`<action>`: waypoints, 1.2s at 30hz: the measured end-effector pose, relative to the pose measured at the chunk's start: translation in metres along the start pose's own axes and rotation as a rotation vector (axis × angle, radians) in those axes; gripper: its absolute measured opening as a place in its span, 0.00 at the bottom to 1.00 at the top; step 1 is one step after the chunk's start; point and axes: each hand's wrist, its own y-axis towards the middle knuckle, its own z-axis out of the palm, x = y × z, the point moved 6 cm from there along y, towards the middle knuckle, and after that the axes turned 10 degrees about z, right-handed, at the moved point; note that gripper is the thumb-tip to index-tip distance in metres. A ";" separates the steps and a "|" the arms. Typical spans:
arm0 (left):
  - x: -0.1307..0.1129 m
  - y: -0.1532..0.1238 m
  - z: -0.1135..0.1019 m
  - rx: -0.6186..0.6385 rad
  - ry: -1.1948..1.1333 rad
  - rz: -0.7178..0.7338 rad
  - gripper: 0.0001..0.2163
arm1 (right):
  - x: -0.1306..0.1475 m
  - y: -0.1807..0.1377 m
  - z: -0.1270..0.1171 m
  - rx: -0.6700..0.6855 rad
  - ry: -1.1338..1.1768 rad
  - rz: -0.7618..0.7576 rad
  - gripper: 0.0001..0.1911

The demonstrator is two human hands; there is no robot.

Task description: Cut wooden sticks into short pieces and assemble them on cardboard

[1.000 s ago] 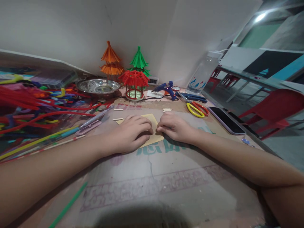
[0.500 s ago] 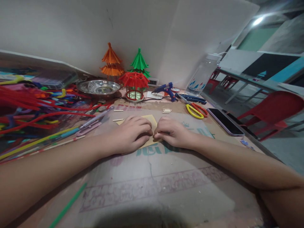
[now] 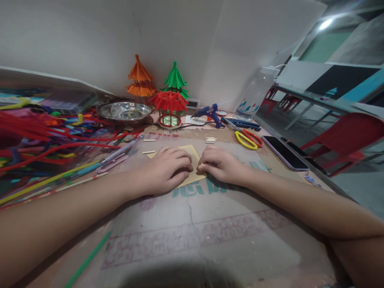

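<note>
A yellow square sheet (image 3: 188,151) lies on the covered cardboard in front of me, partly hidden under my hands. My left hand (image 3: 171,168) rests over its left part, fingers curled and thumb near the index finger; what they hold, if anything, is hidden. On the right side of the sheet, my right hand (image 3: 220,164) is closed in a pinch with its fingertips down by the paper, and anything inside is too small to make out. Short pale sticks (image 3: 211,140) lie in a small group beyond the sheet, and single sticks (image 3: 149,152) lie at the left.
Behind stand red (image 3: 169,104), orange (image 3: 139,76) and green (image 3: 175,76) little pavilions, a metal bowl (image 3: 124,111) and a blue glue gun (image 3: 210,113). Scissors (image 3: 247,140), a phone (image 3: 284,153) and a bottle (image 3: 252,96) are right. Pipe cleaners (image 3: 45,140) pile up left.
My right hand has shifted slightly to the right, widening the gap between my hands and uncovering more of the yellow sheet. My left hand stays in place.
</note>
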 end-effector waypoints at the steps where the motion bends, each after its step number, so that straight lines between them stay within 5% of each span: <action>1: 0.000 0.000 0.000 0.004 -0.001 0.002 0.09 | 0.002 0.000 0.000 0.010 0.022 -0.005 0.10; 26: -0.001 0.000 -0.001 -0.001 0.012 0.004 0.09 | 0.000 0.004 0.002 -0.002 0.040 0.020 0.10; 32: -0.002 0.001 -0.002 -0.009 0.004 -0.008 0.09 | -0.022 0.004 0.006 0.085 0.746 0.424 0.04; 36: -0.003 0.000 -0.002 -0.026 -0.015 -0.006 0.09 | -0.028 0.003 0.009 0.059 1.075 0.467 0.12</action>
